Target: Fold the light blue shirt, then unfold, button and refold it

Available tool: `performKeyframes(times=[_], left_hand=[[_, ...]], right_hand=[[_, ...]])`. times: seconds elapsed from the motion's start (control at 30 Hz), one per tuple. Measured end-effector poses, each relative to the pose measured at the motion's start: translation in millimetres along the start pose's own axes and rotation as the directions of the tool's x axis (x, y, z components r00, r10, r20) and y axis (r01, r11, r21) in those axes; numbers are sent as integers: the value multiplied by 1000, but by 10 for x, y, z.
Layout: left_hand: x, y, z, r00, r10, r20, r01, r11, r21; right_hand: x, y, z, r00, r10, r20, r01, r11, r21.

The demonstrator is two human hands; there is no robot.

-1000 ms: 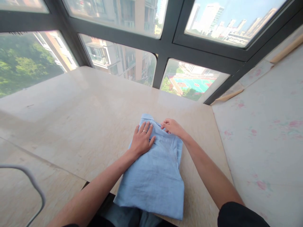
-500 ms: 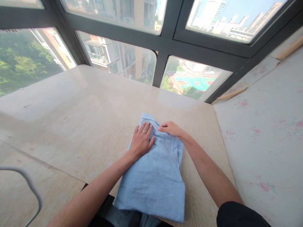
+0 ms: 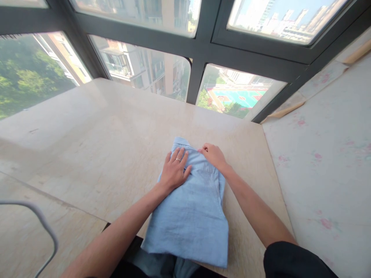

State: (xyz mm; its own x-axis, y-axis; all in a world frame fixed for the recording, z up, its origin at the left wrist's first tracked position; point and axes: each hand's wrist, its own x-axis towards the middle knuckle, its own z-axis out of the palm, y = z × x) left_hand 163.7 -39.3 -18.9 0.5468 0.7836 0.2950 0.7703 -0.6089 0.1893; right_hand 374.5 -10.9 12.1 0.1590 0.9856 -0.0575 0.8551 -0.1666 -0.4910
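Note:
A folded light blue shirt [image 3: 191, 216] lies on the pale stone-look sill, its collar end toward the window and its wide lower edge toward me. My left hand [image 3: 174, 170], with a ring on one finger, rests flat on the upper left of the cloth, fingers spread. At the upper right edge, my right hand [image 3: 213, 155] has its fingers curled in a pinch on the shirt's fabric. The fingertips of that hand are partly hidden.
The stone-look sill [image 3: 95, 154] spreads out around the shirt. Dark window frames [image 3: 162, 44] stand at the back. A floral-papered wall [image 3: 324, 173] closes the right side. At the lower left a grey cable [image 3: 48, 227] curves in.
My right hand has moved a little up and to the right along the shirt's edge, and the cloth there looks flatter. My left hand stays spread on the shirt.

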Motion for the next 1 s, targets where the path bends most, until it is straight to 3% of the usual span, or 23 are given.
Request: performKeyframes(times=[0.07,0.13,0.2,0.3,0.37,0.53,0.7,0.9,1.0], left_hand=[[3,-1,11,1000,-7,-1,7,1000,5],[7,1,15,1000,-10,5,10,1000,5],[12,4,12,1000,-11,18,11,1000,5],[17,7,9,999,-9,43,9,1000,2],[18,6,11,998,-7,59,7,1000,-2],[22,3,3,993,-15,119,16,1000,-3],[50,10,-93,964,-31,264,40,999,-30],[131,33,-220,916,-40,399,51,999,-16],[236,60,-290,925,-30,378,26,1000,16]], right_hand=[[-42,4,-38,999,-9,-36,10,1000,11],[-81,51,-123,1000,-10,17,8,995,104],[-131,119,-238,987,-8,159,-32,969,244],[-219,215,-398,917,-13,398,-159,904,397],[-262,276,-443,895,-5,447,-217,869,445],[-265,453,-298,944,60,325,-232,820,522],[-296,539,-164,974,49,219,-159,840,518],[-481,480,-178,974,166,154,-214,901,378],[-597,412,-196,955,255,152,-294,884,364]])
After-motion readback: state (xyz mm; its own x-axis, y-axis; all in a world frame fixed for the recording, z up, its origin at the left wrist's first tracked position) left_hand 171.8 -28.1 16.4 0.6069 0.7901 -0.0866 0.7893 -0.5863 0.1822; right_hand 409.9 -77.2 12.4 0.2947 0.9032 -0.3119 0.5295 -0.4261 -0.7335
